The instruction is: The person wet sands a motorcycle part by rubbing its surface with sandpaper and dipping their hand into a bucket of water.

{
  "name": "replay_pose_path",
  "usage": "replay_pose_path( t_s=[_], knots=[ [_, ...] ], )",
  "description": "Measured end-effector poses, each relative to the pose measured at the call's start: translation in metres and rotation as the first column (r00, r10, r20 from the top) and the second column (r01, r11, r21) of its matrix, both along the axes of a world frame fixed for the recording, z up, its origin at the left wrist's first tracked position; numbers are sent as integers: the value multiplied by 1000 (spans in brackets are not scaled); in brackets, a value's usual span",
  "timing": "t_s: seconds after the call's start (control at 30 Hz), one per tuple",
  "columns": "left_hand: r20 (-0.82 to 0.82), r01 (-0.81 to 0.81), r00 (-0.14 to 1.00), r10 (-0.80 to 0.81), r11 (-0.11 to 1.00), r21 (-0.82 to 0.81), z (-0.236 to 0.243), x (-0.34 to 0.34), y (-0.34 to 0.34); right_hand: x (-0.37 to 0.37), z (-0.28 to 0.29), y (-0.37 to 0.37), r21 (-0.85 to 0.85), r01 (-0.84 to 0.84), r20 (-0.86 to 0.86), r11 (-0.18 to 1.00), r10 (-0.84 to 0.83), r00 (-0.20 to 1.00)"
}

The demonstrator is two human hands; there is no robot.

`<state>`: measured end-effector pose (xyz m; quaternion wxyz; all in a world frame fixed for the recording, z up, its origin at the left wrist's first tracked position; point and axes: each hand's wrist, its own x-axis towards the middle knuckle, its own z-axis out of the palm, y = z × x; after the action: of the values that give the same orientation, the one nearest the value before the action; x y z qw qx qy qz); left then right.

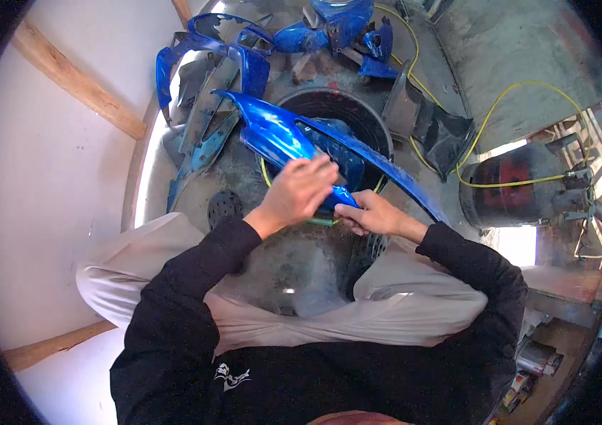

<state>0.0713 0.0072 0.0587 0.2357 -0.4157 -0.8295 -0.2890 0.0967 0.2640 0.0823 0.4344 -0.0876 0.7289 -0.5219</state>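
Observation:
A glossy blue plastic fairing panel (273, 131), long and curved with a thin arm sweeping to the right, is tilted over a round black tub (375, 117). My right hand (372, 214) is closed around the panel's narrow near end, thumb on top. On the panel's face, just left of that grip, lies my left hand (299, 188). Its fingers are smeared by motion, and whether anything is under them cannot be made out. Inside the tub, partly hidden by the panel, is something dark bluish with a wet-looking shine.
Several blue fairing pieces (248, 64) lie on the floor beyond the tub. Dark panels (443, 131) rest to its right. A yellow hose (485, 134) winds to a black and red tank (506, 185) at the right. A white wall with wooden beams (74, 78) stands left.

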Motion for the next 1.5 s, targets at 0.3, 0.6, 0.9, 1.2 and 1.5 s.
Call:
replay_pose_path(
  t_s=[0.3,0.6,0.9,1.2,1.5],
  knots=[
    [383,-629,763,521,737,250,16,-56,-47,-6,6,5,-55,-57,3,997,57,998],
    [798,-778,545,-256,202,595,16,-47,-64,-4,1,4,-55,-51,20,997,52,998],
    [856,-785,464,-227,341,516,14,-22,-74,-6,1,4,-38,-89,10,995,90,996],
    [830,-688,426,-361,466,556,15,-19,-63,-5,2,4,-31,-79,12,996,80,997],
    [686,-447,628,-366,553,704,10,-19,-53,-5,2,3,-50,-53,53,997,56,997]
  ],
)
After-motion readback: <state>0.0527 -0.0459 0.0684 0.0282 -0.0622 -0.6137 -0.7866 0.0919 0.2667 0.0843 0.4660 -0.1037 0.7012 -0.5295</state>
